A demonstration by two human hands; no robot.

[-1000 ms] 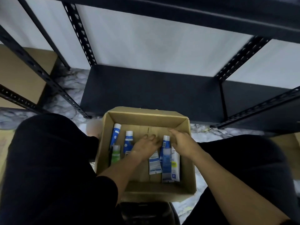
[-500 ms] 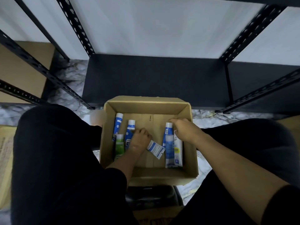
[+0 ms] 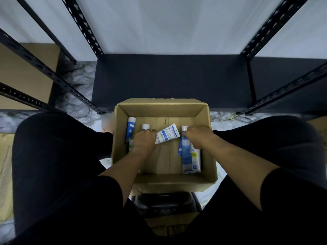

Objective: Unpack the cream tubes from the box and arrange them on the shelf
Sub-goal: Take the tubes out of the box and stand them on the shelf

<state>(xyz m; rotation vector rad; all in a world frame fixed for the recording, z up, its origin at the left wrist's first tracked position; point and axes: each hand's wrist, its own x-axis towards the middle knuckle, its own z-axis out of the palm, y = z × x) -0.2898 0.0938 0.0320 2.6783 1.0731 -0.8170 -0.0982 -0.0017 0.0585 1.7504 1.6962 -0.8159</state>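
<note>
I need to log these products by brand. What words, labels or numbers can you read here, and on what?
None can be read for certain.
White tube with blue band, held by the left hand: lines of print, too small.
Blue-and-white tubes under the right hand: label marks, blurred.
Blue tube with white cap: white mark, unreadable.
Brown cardboard carton at the bottom edge: printed marks, too dark.
</note>
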